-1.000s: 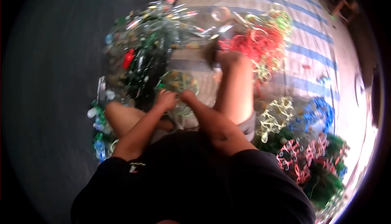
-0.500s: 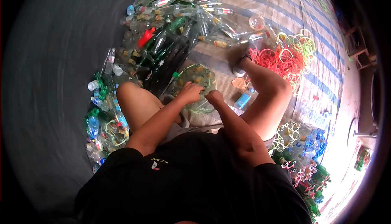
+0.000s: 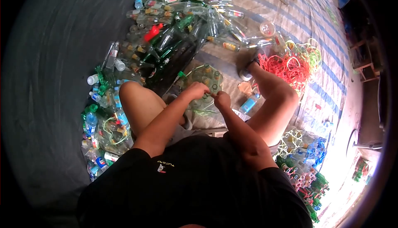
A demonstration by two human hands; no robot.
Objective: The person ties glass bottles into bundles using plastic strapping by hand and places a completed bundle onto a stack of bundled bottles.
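Note:
Between my knees stands a cluster of clear glass bottles (image 3: 215,81), upright with their open mouths facing up. My left hand (image 3: 198,90) is closed over the near side of the cluster, its fingers pinching a thin pale green plastic strip (image 3: 212,94). Close against it, my right hand (image 3: 222,100) is curled into a fist on the same strip. The fingers hide much of the strip. More pale green strip (image 3: 205,112) lies at the foot of the bottles. A green bottle cap (image 3: 181,74) shows at the cluster's left edge.
Many loose glass bottles (image 3: 182,10) lie ahead, with a red bottle (image 3: 153,33) among them. Plastic bottles (image 3: 91,122) are heaped left. Red plastic strips (image 3: 286,68) lie beyond my right foot, near a blue-labelled bottle (image 3: 248,104). Strapped bottle bundles (image 3: 304,161) stand right.
My hands have come closer together, with the right raised slightly toward the left. The pale green loop seen over the bottle tops no longer shows there. The view has shifted slightly.

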